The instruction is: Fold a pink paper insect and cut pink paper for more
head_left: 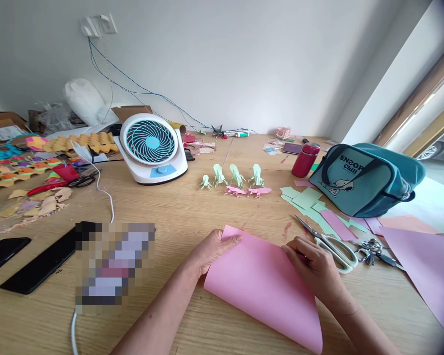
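A sheet of pink paper [261,286] is bent over on itself in a loose curve, low in the middle of the view. My left hand [216,249] grips its upper left corner, thumb on top and the other fingers beneath. At the upper right edge, my right hand [311,264] pinches the paper between thumb and curled fingers. Scissors [331,246] with pale handles lie just beyond my right hand. Farther back stand several folded green paper figures [237,176], with two pink paper figures [259,192] in front of them.
A white fan [151,148] stands at back left, near a blurred-out device [114,266] with a cable. On the right are a teal bag [366,180], a red flask [305,160], green paper pieces [307,199], keys [373,251] and a larger pink-purple sheet [425,271].
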`<state>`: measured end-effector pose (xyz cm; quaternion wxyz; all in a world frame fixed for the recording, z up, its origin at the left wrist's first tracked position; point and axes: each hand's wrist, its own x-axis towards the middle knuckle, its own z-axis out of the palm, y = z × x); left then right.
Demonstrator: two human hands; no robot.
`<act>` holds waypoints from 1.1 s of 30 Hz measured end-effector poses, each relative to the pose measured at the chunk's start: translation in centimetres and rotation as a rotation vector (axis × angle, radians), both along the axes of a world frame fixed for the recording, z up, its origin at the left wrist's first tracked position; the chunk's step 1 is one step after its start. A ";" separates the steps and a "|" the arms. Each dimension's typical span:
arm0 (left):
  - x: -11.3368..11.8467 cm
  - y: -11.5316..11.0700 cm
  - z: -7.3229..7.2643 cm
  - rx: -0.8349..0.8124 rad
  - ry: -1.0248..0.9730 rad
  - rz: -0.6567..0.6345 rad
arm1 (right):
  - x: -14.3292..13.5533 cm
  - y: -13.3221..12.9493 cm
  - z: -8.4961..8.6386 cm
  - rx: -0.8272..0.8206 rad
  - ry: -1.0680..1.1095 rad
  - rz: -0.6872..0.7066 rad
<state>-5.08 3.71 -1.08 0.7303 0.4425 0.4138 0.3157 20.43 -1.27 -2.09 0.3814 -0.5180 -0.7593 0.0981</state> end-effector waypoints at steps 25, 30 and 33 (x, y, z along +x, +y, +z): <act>0.2 0.1 0.4 0.276 0.075 0.206 | -0.9 0.2 0.1 -0.934 1.198 -0.160; 0.3 0.1 0.6 0.261 0.094 0.230 | -1.0 0.3 -0.1 -0.879 1.167 -0.195; 0.3 0.1 0.8 0.228 0.068 0.211 | -0.9 0.4 0.0 -0.792 1.129 -0.238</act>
